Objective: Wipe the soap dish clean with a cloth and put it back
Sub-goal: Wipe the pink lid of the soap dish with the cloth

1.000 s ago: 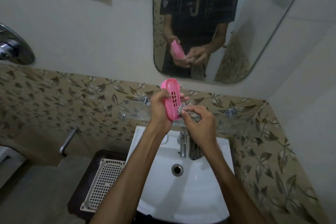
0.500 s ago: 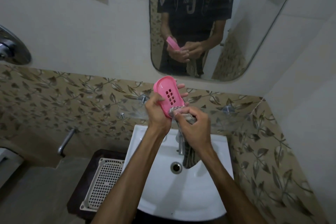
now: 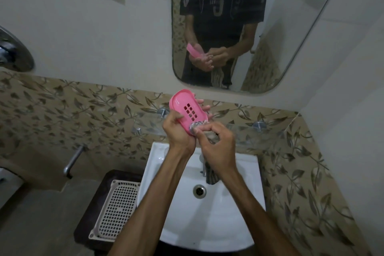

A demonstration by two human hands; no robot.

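A pink oval soap dish [image 3: 184, 106] with a block of small drain holes is held up above the white sink [image 3: 234, 230]. My left hand [image 3: 178, 131] grips its lower end, fingers curled behind it. My right hand [image 3: 218, 145] holds a grey patterned cloth [image 3: 198, 125] bunched against the dish's lower edge. The rest of the cloth hangs down below my right hand over the tap [image 3: 211, 174].
A glass shelf [image 3: 245, 129] on chrome pegs runs along the leaf-patterned tiles just behind my hands. A mirror [image 3: 311, 27] hangs above. A white perforated basket [image 3: 116, 208] lies on a dark stand left of the sink. A chrome handle [image 3: 72, 162] sticks out at left.
The dish has turned from edge-on to show its holed face, tilting up and left. My right hand keeps the cloth at the dish's lower end.
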